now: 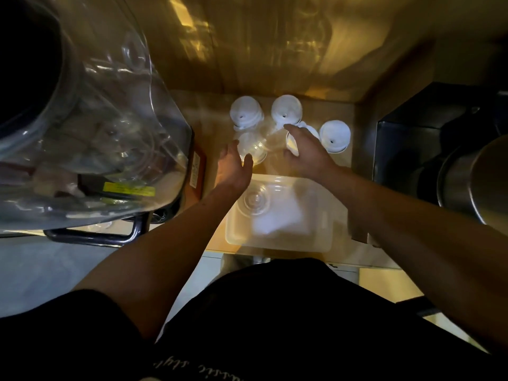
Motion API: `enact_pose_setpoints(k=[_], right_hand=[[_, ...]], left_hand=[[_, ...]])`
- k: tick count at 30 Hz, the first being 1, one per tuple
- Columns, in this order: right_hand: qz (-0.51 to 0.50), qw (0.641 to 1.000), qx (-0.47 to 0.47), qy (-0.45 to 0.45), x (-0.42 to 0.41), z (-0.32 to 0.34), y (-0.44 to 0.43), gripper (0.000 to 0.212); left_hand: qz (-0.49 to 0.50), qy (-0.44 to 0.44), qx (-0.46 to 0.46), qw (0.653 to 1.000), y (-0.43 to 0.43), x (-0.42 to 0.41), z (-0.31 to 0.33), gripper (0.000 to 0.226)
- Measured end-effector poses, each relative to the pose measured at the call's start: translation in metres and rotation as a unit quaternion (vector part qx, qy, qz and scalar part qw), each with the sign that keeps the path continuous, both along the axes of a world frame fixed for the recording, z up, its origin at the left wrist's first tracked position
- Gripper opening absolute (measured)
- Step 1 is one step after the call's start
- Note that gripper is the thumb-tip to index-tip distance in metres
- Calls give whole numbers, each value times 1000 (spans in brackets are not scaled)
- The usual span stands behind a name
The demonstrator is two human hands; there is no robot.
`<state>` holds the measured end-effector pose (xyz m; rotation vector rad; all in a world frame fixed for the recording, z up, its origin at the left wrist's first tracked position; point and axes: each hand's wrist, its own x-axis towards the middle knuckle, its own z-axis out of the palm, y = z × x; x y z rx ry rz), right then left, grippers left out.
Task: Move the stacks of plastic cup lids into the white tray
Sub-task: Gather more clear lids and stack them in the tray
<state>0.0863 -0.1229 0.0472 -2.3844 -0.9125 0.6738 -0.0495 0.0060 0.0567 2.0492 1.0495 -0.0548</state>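
Several stacks of cup lids stand on the wooden counter beyond the white tray (316,244). A clear lid stack (251,148) is nearest; my left hand (233,167) curls around its left side, fingers apart and touching it. My right hand (308,151) reaches over a white lid stack (292,141), partly hiding it, fingers spread around it. Three more white stacks stand behind and to the right: one at back left (245,111), one at back centre (286,109), one at right (334,135). A clear lid stack (255,200) lies inside the tray at its left.
A large clear plastic bag of lids (90,138) bulges at the left over a black-framed cart (132,235). A black appliance (428,138) and a steel pot (475,177) stand at the right. A wooden wall backs the counter. The tray's right half holds nothing.
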Motion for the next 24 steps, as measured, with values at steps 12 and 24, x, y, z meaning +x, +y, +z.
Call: enact_pose_setpoints(k=[12,24], right_hand=[[80,996,-35,-30,40,-39,35,70],[172,981,-89,-19,62,-67,60,94]], left_hand=[[-15,46,24,999,22,32,-44,52],[90,34,-6,995,31,37,-76,52]])
